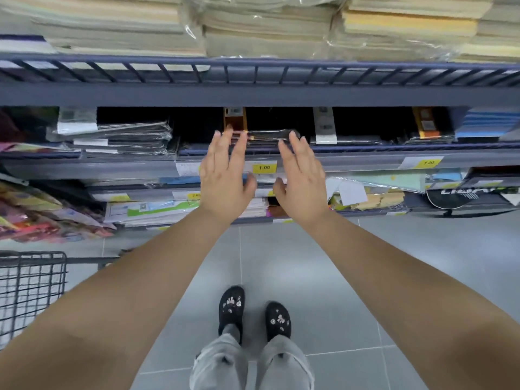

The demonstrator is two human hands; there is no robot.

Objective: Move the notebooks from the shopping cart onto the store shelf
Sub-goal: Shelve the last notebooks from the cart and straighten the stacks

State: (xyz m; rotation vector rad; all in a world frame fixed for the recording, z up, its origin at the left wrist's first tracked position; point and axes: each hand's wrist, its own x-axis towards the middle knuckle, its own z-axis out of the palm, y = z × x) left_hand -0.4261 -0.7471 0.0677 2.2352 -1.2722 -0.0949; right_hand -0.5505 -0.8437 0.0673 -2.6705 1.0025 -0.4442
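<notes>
A low stack of dark, plastic-wrapped notebooks (264, 136) lies on the middle tier of the blue-grey store shelf (365, 161). My left hand (225, 178) and my right hand (302, 181) are both stretched out flat in front of that stack, fingers apart, fingertips at its left and right front corners. Neither hand holds anything. The black wire shopping cart (31, 288) stands at the lower left; its contents are not visible.
More wrapped notebook stacks (126, 136) lie left and right on the same tier. Pale paper bundles (253, 26) fill the tier above. Colourful books (42, 218) and folders fill the lower tiers. Yellow price tags (264, 167) mark the shelf edge. Grey floor tiles lie underfoot.
</notes>
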